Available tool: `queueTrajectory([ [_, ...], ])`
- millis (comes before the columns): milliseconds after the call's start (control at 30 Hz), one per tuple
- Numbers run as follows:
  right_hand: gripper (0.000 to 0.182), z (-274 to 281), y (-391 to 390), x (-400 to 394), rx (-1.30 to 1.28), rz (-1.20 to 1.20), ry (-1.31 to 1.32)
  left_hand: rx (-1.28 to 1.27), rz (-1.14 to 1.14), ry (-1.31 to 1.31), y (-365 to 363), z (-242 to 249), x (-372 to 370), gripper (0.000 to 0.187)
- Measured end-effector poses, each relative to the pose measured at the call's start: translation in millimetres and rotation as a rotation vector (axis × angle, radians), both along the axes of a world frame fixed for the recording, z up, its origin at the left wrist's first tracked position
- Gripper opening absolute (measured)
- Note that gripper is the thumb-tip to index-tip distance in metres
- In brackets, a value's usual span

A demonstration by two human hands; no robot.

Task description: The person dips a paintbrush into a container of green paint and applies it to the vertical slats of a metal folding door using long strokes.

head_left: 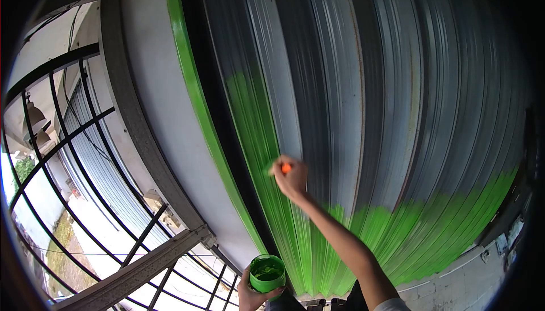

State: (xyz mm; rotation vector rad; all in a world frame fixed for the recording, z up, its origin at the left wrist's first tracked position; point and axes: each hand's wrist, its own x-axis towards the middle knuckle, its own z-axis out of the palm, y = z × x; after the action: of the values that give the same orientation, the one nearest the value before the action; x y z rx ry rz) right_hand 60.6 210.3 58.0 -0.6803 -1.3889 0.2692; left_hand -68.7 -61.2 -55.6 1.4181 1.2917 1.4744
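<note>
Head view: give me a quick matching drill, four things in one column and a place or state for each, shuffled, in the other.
Things:
1. right hand
2. left hand
3. paint pot
4. roller shutter

Places or states:
A. grey above, fresh green along its lower part
B. raised against the shutter, fingers closed on an orange-handled tool
C. green, open, with green paint inside
D. low at the frame's bottom edge, gripping the pot from below

Pairs: 1-B, 2-D, 3-C, 4-A
</note>
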Motion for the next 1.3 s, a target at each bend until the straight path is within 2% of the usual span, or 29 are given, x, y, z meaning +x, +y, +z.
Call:
queueTrajectory([
  [100, 0.012, 100.0, 0.2, 0.9, 0.250, -0.017, 0.109, 0.000, 0.010, 0.019, 2.2, -14.6, -4.0, 0.079],
  [133, 0.011, 134.1, -7.8, 2.5, 0.283, 0.144, 0.173, 0.007, 0.025, 0.059, 4.0, -21.6, -6.5, 0.079],
  [167, 0.012, 163.1, -10.9, 2.3, 0.306, 0.189, 0.207, 0.020, 0.040, 0.099, 5.3, -24.7, -7.5, 0.079],
  [200, 0.013, 178.3, -10.3, 0.0, 0.331, 0.235, 0.240, 0.029, 0.034, 0.073, 5.7, -21.4, -4.7, 0.078],
  [300, 0.015, 173.3, -0.6, -7.7, 0.383, 0.260, 0.237, 0.017, 0.027, 0.070, 7.7, -18.8, 0.0, 0.080],
  [333, 0.015, 150.8, 5.8, -9.3, 0.444, 0.258, 0.237, 0.027, 0.022, 0.081, 7.3, -17.7, 1.1, 0.082],
  [367, 0.013, 121.8, 7.4, -7.3, 0.423, 0.147, 0.142, 0.040, 0.019, 0.090, 7.1, -15.7, 2.2, 0.083],
  [400, 0.013, 86.0, 14.4, -10.2, 0.397, 0.186, 0.161, 0.055, 0.017, 0.099, 7.8, -13.4, 3.4, 0.084],
  [567, 0.010, -105.8, -6.3, -8.4, 0.106, 0.102, 0.154, 0.021, -0.007, 0.074, 3.5, -9.8, 5.9, 0.086],
  [667, 0.009, -200.3, -29.5, 4.7, -0.039, 0.039, -0.001, -0.004, -0.003, 0.063, 3.2, -8.6, 7.4, 0.086],
  [800, 0.013, -238.3, -53.9, 31.5, -0.260, 0.126, -0.016, -0.026, 0.012, 0.017, 3.4, -1.8, 8.2, 0.086],
  [900, 0.011, -222.3, -57.2, 50.2, -0.352, 0.336, 0.242, -0.005, 0.032, 0.056, 8.8, -14.0, 1.4, 0.086],
  [1000, 0.014, -133.6, -88.2, 93.7, -0.529, 0.446, 0.425, 0.010, 0.025, 0.107, 20.0, -30.3, -7.5, 0.092],
  [1033, 0.017, -112.3, -94.9, 105.7, -0.532, 0.470, 0.459, -0.007, 0.028, 0.107, 21.0, -21.9, -4.4, 0.094],
  [1100, 0.016, -66.0, -119.6, 131.6, -0.550, 0.629, 0.422, 0.019, 0.036, 0.224, 29.1, -19.3, -1.3, 0.094],
  [1200, 0.015, -16.7, -160.0, 153.0, -0.601, 0.827, 0.216, 0.139, 0.028, 0.380, 36.6, -6.2, 9.8, 0.093],
  [1300, 0.014, 16.3, -191.5, 154.5, -0.699, 0.758, -0.137, 0.252, 0.029, 0.374, 42.4, -0.2, 21.3, 0.090],
])
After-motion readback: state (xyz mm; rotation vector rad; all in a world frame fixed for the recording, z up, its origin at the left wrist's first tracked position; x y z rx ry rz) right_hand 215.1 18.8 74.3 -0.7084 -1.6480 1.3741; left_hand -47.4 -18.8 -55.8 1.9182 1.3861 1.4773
